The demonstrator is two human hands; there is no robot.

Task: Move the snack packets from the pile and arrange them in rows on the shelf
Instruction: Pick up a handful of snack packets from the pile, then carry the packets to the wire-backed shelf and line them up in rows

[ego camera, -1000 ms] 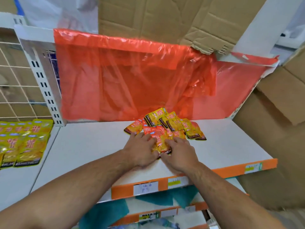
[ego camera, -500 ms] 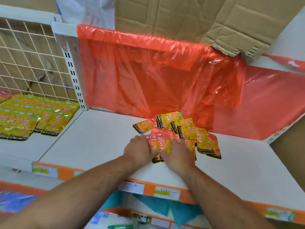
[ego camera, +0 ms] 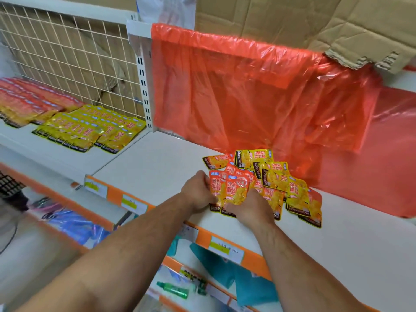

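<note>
A loose pile of yellow and orange snack packets (ego camera: 279, 176) lies on the white shelf (ego camera: 157, 167) in front of a red plastic sheet. At the pile's near left edge I hold a small stack of orange packets (ego camera: 234, 188) tilted up off the shelf. My left hand (ego camera: 198, 192) grips the stack's left side. My right hand (ego camera: 252, 208) grips its lower right edge, fingers curled under it. On the neighbouring shelf to the left, yellow packets (ego camera: 90, 129) lie in tidy overlapping rows, with rows of red packets (ego camera: 29, 102) further left.
The red plastic sheet (ego camera: 247, 97) hangs behind the pile, with cardboard (ego camera: 292, 21) above it. A wire mesh panel (ego camera: 67, 57) backs the left shelf. Orange price strips (ego camera: 202, 239) line the shelf fronts. Lower shelves hold teal and blue packages and a green object (ego camera: 173, 289).
The view has swung left, bringing the arranged rows on the left shelf into sight. Both hands have lifted the small stack of orange packets up from the pile's near edge.
</note>
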